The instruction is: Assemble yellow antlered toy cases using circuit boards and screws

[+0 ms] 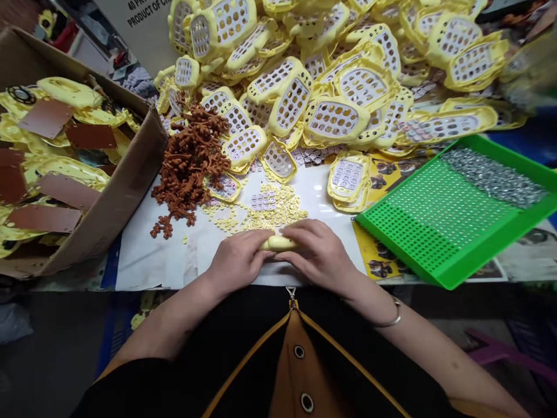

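Between my two hands, close to the table's front edge, is a yellow plastic shell (278, 244), seen edge-on. My left hand (239, 258) grips its left end, fingers over the top and thumb toward me. Its right end is pinched the same way by my right hand (322, 252). Just beyond the fingers lie small yellow ring-like pieces (281, 212), with a white keypad sheet (264, 200) among them. A heap of brown rubbery parts (189, 162) lies to the left of these. The underside of the held shell is hidden.
Yellow shells with white keypads (335, 119) are piled across the back. A cardboard box (130, 157) of yellow shells and brown boards stands at left. On the right, a tilted green tray (418, 232) holds many small screws (496, 177). Two stacked shells (348, 180) lie left of it.
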A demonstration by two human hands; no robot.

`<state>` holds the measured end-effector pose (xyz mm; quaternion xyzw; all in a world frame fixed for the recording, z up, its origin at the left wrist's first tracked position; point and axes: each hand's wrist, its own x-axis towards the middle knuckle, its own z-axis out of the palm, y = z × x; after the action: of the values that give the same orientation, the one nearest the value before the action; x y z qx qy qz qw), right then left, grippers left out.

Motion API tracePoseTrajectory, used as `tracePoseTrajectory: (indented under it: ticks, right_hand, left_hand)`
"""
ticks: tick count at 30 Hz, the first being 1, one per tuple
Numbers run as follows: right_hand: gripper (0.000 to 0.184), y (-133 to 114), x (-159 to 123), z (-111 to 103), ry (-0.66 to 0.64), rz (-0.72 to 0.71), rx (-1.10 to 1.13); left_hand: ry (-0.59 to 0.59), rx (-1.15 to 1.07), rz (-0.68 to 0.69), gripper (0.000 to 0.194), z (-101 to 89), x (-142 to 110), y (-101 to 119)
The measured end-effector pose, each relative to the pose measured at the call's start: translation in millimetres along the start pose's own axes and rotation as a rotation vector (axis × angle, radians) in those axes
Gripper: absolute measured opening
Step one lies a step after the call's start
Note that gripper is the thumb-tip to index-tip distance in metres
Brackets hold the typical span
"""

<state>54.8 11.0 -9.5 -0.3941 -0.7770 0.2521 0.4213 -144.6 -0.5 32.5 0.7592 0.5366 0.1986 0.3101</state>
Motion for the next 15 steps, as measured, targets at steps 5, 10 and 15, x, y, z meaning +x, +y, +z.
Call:
tracePoseTrajectory:
  ticks: [5, 10, 15]
  right_hand:
    - [0.014, -5.9, 2.1, 6.4, 0.082, -0.061, -0.156]
    - [0.013, -5.3, 3.5, 6.3, 0.018, -0.102, -0.109]
    - [0.03, -12.5, 19.8, -11.9, 0.318, -0.066, -0.037]
  left_hand:
    - [0.053, 0.107, 0.037, 0.032, 6.4, 0.4, 5.5]
    - [-0.082, 0.117, -0.052, 0.023, -3.2, 6.6, 10.9]
    - [0.031, -0.535, -0.241, 0.033, -14.2, 16.3, 5.1]
